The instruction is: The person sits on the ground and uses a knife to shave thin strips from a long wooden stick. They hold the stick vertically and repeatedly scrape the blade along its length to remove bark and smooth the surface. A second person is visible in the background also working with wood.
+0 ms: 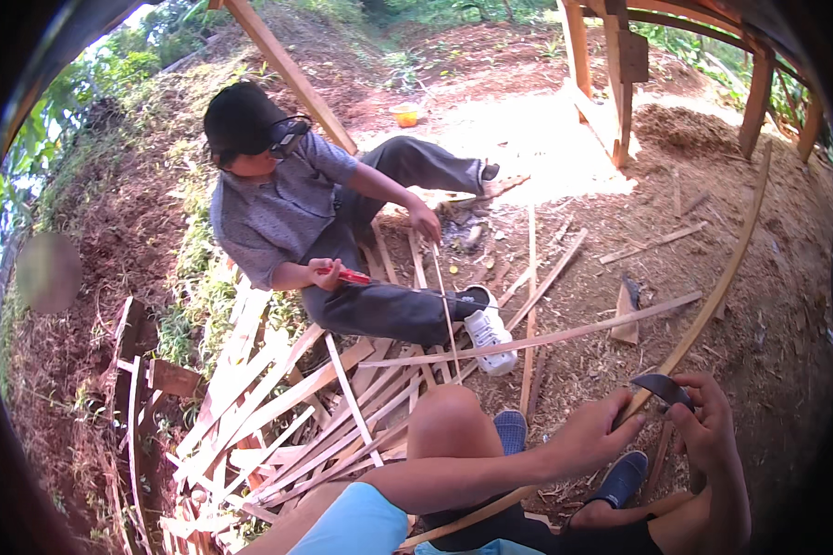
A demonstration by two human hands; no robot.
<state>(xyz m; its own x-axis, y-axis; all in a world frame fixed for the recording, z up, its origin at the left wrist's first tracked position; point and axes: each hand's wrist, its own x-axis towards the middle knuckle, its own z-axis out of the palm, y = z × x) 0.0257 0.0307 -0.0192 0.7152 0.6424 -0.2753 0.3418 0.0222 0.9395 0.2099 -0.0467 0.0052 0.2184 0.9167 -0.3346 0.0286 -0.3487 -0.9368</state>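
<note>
A long, slightly bent wooden strip (pixel 718 298) runs from my lap up toward the far right. My left hand (pixel 590 437) is closed around its near part, above my knees. In my right hand (pixel 710 433) is a knife with a dark, curved blade (pixel 664 386), fingers wrapped near the blade's base. The blade lies at the strip just beyond my left hand; whether it cuts into the wood I cannot tell. Most of the knife's handle is hidden by my right hand.
A co-worker (pixel 278 208) sits ahead with a red-handled tool (pixel 344 275) and a thin strip (pixel 445 305). Many wooden strips (pixel 342 453) lie piled at left. A wood block (pixel 625 314) stands among shavings. Wooden posts (pixel 615 83) rise at far right; a yellow container (pixel 404 115) sits far off.
</note>
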